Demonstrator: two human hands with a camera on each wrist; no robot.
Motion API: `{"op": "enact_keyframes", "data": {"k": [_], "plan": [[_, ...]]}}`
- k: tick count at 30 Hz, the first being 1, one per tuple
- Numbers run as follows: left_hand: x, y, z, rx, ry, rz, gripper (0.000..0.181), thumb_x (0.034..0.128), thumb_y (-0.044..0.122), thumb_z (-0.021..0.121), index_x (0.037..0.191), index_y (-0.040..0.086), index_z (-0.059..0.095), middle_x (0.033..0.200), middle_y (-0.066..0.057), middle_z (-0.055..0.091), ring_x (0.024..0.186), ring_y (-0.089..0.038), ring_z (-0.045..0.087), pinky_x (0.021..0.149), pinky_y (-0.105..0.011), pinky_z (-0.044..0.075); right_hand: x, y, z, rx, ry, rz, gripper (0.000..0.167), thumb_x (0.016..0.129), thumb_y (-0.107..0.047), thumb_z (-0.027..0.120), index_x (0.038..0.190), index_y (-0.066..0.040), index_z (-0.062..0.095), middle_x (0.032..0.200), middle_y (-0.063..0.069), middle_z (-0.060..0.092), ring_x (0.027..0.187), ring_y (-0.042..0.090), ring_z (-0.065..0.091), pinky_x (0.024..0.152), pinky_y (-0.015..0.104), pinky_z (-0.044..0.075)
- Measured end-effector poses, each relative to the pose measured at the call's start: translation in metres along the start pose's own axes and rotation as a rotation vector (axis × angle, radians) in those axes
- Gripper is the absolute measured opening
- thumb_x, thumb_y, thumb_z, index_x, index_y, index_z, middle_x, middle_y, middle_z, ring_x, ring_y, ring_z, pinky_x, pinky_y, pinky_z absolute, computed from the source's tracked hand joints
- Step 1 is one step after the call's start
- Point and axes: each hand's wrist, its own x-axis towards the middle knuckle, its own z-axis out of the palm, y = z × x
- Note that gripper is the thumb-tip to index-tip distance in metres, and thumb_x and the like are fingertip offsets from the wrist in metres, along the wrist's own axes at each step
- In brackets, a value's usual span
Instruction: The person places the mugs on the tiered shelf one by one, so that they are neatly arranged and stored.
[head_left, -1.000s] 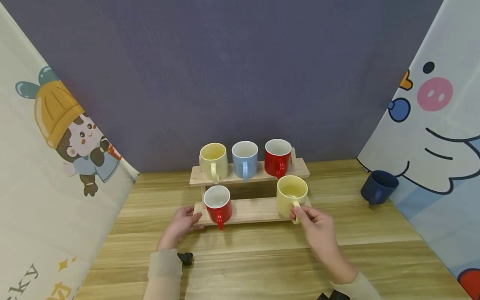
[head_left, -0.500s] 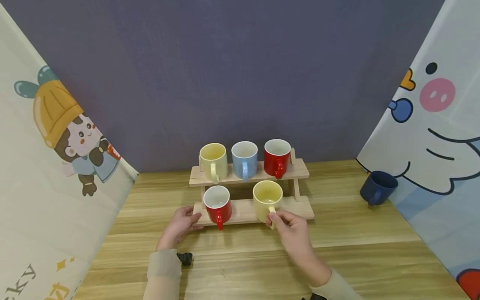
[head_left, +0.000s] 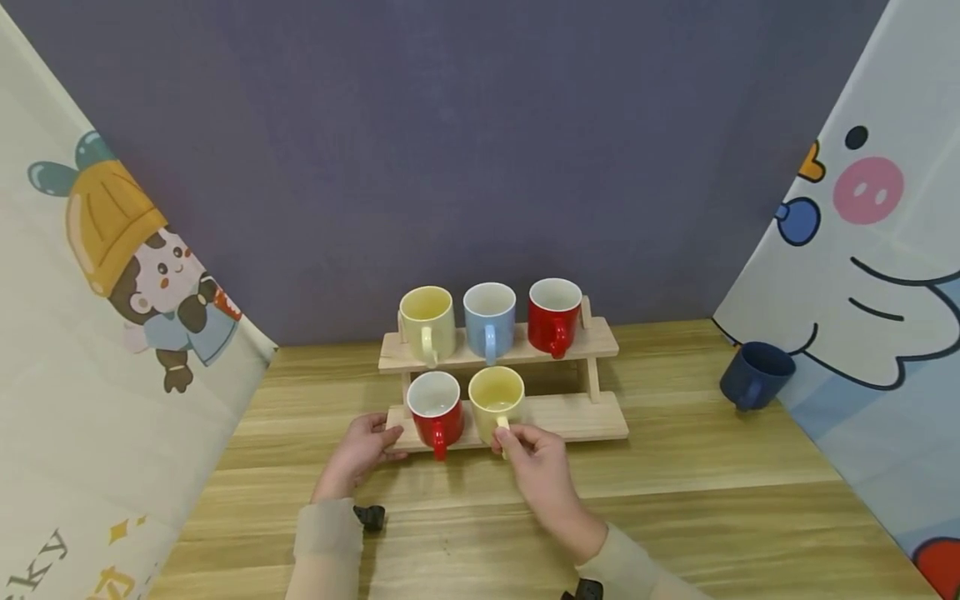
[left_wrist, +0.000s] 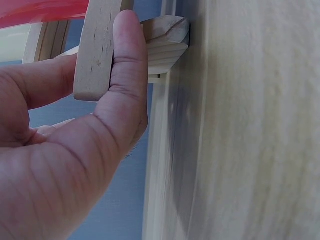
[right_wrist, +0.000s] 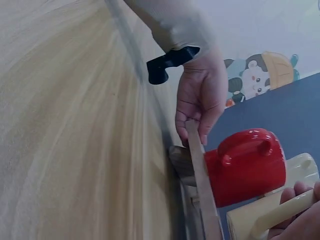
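Observation:
My right hand (head_left: 538,471) pinches the handle of a yellow mug (head_left: 495,400) that stands on the lower board of a two-tier wooden rack (head_left: 573,419). Left of that mug, with a narrow gap or none, is a red mug (head_left: 437,410) with a white inside. At the lower board's left end, my left hand (head_left: 362,454) grips the wood. In the left wrist view, the thumb lies on one face of the board (left_wrist: 95,55) and a finger on the other. The right wrist view shows the yellow handle (right_wrist: 285,212) between my fingers.
On the upper board stand a yellow mug (head_left: 428,325), a light blue mug (head_left: 490,321) and a red mug (head_left: 555,317), handles toward me. A dark blue mug (head_left: 757,375) is on the table at the right, near the printed side cloth. A dark panel (head_left: 480,150) rises behind the rack.
My right hand has moved the yellow mug left along the lower board, from its right end to close beside the red mug. My left hand has stayed on the board's end.

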Motion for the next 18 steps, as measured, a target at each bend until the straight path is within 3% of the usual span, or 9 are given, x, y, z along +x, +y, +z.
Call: {"op": "enact_keyframes", "data": {"k": [5, 11, 18], "plan": [[0.0011, -0.0004, 0.0002, 0.000, 0.000, 0.001, 0.043, 0.1050, -0.004, 0.050, 0.141, -0.024, 0.035, 0.115, -0.028, 0.060, 0.094, -0.028, 0.065, 0.082, -0.047, 0.063, -0.0001, 0.0076, 0.0051, -0.013, 0.008, 0.036, 0.019, 0.097, -0.009, 0.071, 0.092, 0.009, 0.075, 0.081, 0.010, 0.071, 0.077, 0.019, 0.064, 0.067, 0.027, 0.057], [0.0020, -0.0008, 0.0002, 0.000, -0.001, -0.004, 0.042, 0.1049, -0.005, 0.050, 0.140, -0.024, 0.036, 0.115, -0.028, 0.061, 0.095, -0.028, 0.066, 0.081, -0.046, 0.063, -0.0007, 0.0111, 0.0075, -0.027, 0.023, 0.074, 0.016, 0.098, -0.007, 0.070, 0.093, 0.008, 0.076, 0.084, 0.011, 0.072, 0.076, 0.017, 0.062, 0.062, 0.019, 0.051], [0.0007, -0.0004, -0.0002, 0.015, -0.010, 0.015, 0.045, 0.1050, -0.005, 0.049, 0.141, -0.026, 0.031, 0.119, -0.034, 0.059, 0.095, -0.029, 0.066, 0.081, -0.047, 0.063, 0.0008, 0.0090, 0.0084, -0.084, 0.026, 0.103, 0.015, 0.098, -0.003, 0.068, 0.096, 0.010, 0.075, 0.090, 0.020, 0.073, 0.084, 0.031, 0.068, 0.066, 0.019, 0.055]]}}
